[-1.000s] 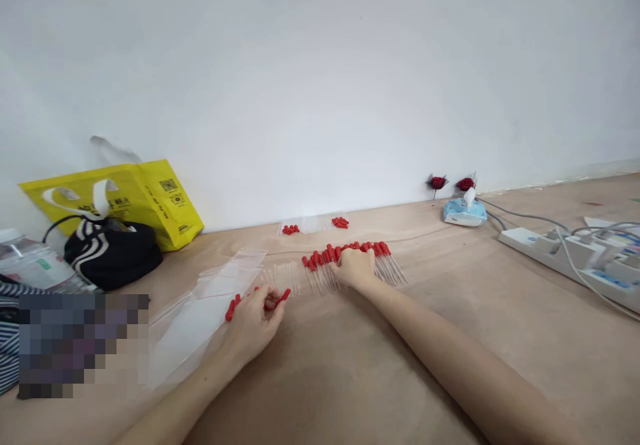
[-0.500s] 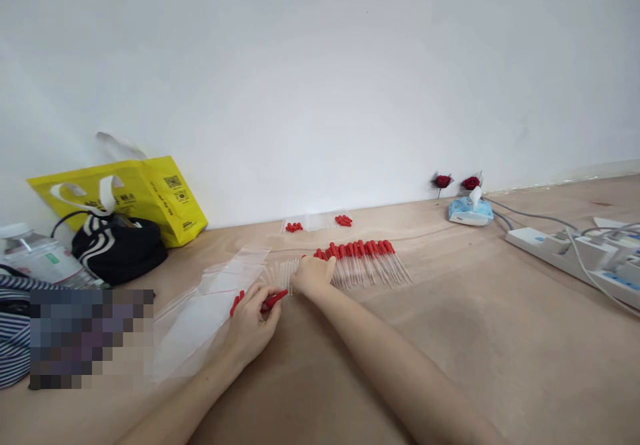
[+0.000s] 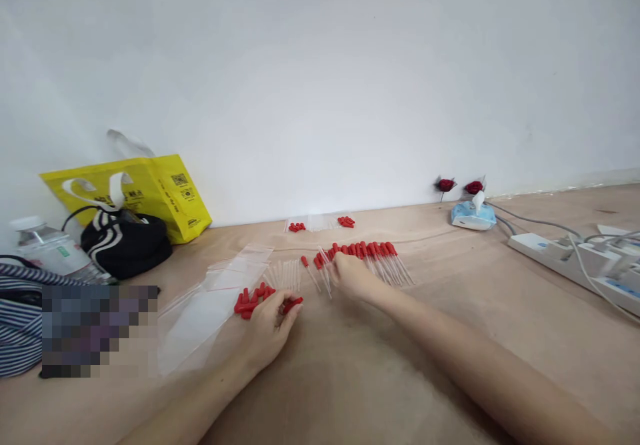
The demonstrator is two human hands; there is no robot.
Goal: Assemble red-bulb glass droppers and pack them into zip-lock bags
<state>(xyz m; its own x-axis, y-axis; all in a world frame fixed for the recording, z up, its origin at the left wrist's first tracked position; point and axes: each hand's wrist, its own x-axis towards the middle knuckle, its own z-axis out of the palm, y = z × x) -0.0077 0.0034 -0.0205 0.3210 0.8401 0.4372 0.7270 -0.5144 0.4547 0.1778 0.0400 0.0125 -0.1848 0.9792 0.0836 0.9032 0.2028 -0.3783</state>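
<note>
My left hand (image 3: 275, 321) is closed around a red rubber bulb (image 3: 293, 305), its fingers curled just above the tabletop. Beside it lies a loose pile of red rubber bulbs (image 3: 246, 303). My right hand (image 3: 347, 271) pinches what looks like a thin glass tube (image 3: 325, 255) at the left end of a row of glass droppers with red bulbs (image 3: 387, 251); its fingertips are partly hidden. A single dropper (image 3: 305, 261) lies apart, left of that row. Loose clear glass tubes (image 3: 289, 273) rest between the hands and the plastic bags (image 3: 200, 325).
Against the wall lies a clear bag (image 3: 320, 221) with red bulbs and tubes. A yellow bag (image 3: 190, 215), black pouch (image 3: 130, 245) and bottle (image 3: 57, 255) stand left. On the right are a tissue pack (image 3: 473, 218), artificial roses (image 3: 445, 185) and a power strip (image 3: 535, 248).
My right hand has moved right, from the loose tubes to the dropper row. My left hand has shifted slightly right and down, exposing the bulb pile. The single dropper now shows.
</note>
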